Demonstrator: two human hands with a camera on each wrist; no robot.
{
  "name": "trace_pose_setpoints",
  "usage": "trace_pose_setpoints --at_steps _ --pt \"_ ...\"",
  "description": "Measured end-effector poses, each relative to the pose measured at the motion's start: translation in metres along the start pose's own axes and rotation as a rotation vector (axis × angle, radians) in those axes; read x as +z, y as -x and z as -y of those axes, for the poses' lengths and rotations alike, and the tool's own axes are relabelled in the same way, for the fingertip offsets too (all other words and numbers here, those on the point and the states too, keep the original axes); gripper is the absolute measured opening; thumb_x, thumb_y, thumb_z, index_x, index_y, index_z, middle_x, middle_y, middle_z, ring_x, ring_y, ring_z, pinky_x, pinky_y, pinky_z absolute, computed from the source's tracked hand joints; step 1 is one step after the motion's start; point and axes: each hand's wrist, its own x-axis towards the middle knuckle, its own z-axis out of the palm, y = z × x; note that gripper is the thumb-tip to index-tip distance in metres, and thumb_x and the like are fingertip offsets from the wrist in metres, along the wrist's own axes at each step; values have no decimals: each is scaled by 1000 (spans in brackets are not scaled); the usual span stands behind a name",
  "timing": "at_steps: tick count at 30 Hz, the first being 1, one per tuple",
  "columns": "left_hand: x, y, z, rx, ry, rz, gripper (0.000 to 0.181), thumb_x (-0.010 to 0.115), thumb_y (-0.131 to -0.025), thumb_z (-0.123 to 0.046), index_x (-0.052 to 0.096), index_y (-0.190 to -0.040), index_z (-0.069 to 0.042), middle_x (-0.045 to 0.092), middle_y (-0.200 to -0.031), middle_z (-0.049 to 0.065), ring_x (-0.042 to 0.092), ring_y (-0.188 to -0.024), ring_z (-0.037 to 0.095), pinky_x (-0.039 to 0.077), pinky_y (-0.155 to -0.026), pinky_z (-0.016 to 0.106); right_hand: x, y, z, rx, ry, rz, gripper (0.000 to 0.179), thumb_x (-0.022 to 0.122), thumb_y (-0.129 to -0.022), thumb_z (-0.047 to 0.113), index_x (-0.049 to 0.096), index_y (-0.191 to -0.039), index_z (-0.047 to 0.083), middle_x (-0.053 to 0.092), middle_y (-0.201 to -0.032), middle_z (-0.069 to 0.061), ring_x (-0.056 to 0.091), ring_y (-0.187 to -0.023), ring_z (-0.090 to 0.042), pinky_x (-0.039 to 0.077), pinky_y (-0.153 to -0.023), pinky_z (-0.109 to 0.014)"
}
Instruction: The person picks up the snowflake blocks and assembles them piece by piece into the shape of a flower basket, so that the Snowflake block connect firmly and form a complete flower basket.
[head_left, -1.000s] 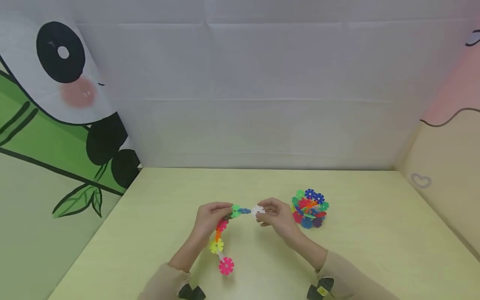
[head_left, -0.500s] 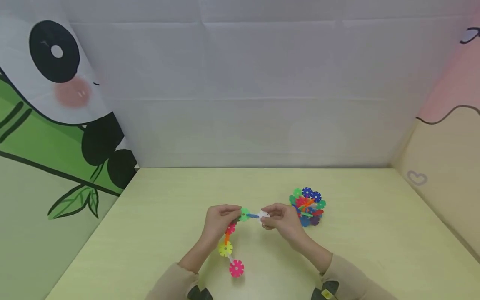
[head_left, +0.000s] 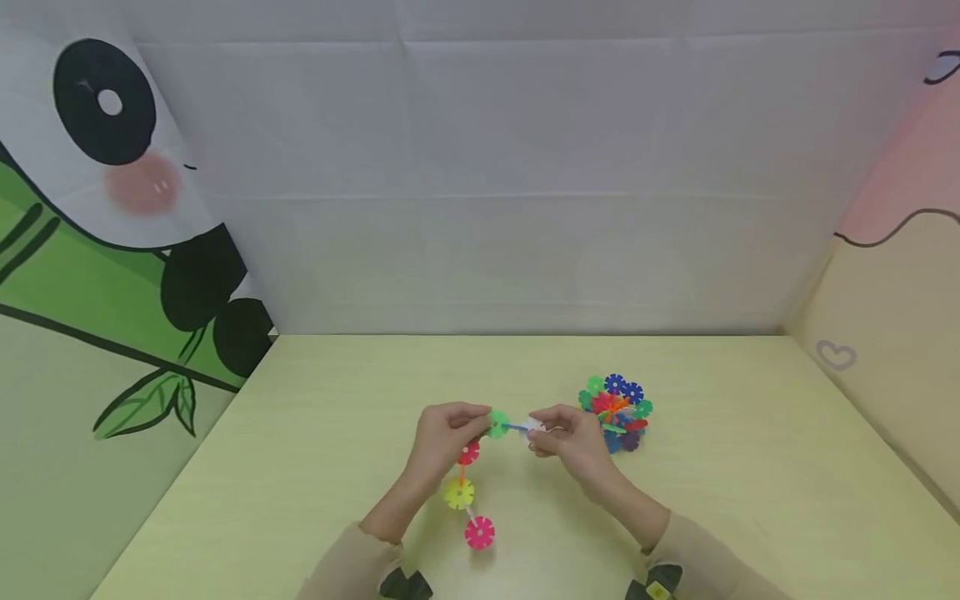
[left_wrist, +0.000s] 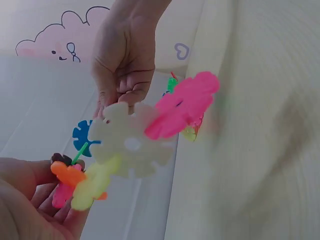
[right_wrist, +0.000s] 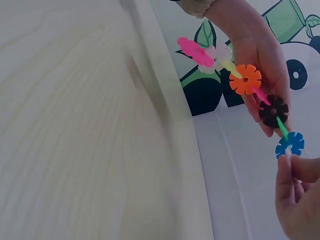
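Observation:
A chain of slotted plastic snowflake discs hangs between my two hands above the table. My left hand [head_left: 444, 437] pinches it at the black disc [right_wrist: 273, 111], beside the green disc [head_left: 498, 424]. Below that hand dangle an orange disc [right_wrist: 245, 79], a yellow disc [head_left: 459, 493], a whitish disc [left_wrist: 132, 142] and a pink disc [head_left: 480, 532] at the end. The blue disc [right_wrist: 290, 145] follows the green one at the upper end. Between thumb and fingers, my right hand [head_left: 573, 439] pinches a white disc [head_left: 532, 427] right at the blue disc's edge, its surface mostly covered by fingertips.
A heap of mixed-colour snowflake discs [head_left: 617, 412] lies on the pale wooden table [head_left: 360, 375], just beyond my right hand. A white sheet [head_left: 480, 183] rises behind the table, with cartoon-printed panels on both sides.
Both hands and the chain have shifted right over the table. The white disc and the green disc have come closer together, and the blue disc between them has turned edge-on.

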Motion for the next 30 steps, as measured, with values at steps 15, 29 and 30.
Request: trace_pose_setpoints --at_steps 15,29,30 --pt "-23 -5 23 7 73 242 35 67 -82 -18 62 -115 -5 64 -107 15 63 -96 29 51 -81 33 -23 -3 -8 -93 48 147 43 66 -81 5 49 -120 4 55 -102 -13 63 -80 -20 54 -72 -29" --pt "-25 -7 18 101 -88 370 43 66 -83 -23 56 -124 -14 57 -122 7 58 -105 25 51 -82 34 -45 -8 -4 -249 184 461 47 59 -88 12 42 -130 6 45 -119 -17 64 -88 -23 53 -77 -33" --pt "-25 -7 20 99 -86 368 45 66 -83 -22 55 -126 -13 56 -123 8 57 -106 25 51 -82 34 -46 -9 -5 -256 162 442 46 58 -88 11 40 -131 5 45 -118 -19 64 -88 -24 53 -77 -32"
